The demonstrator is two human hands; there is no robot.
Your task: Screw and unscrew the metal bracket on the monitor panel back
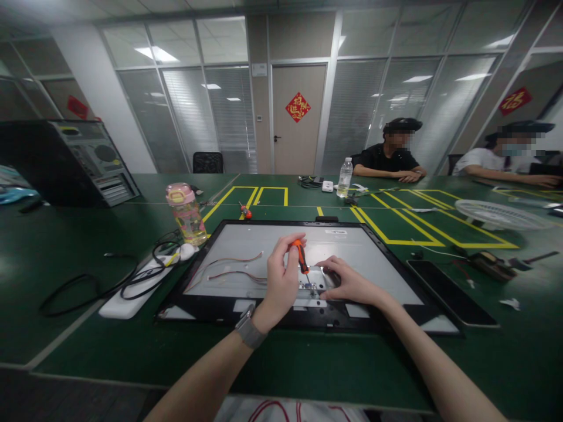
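Observation:
My left hand (284, 272), with a watch on its wrist, is closed around an orange and black screwdriver (301, 257). The screwdriver stands nearly upright, its tip down at a small silver metal bracket (313, 293) with connectors. That bracket lies on the grey back of a flat display panel (246, 240) with a black frame. From the right, my right hand (345, 284) grips the bracket's edge between thumb and fingers; part of the bracket is hidden by it. Thin wires (235, 274) run across the panel to the left of my left hand.
Left of the panel are a power strip (134, 290) with black cables, a pink-lidded bottle (187, 214) and a computer case (88, 161). A black phone-like slab (451, 292) lies at the right. Beyond stand a water bottle (345, 177) and two seated people.

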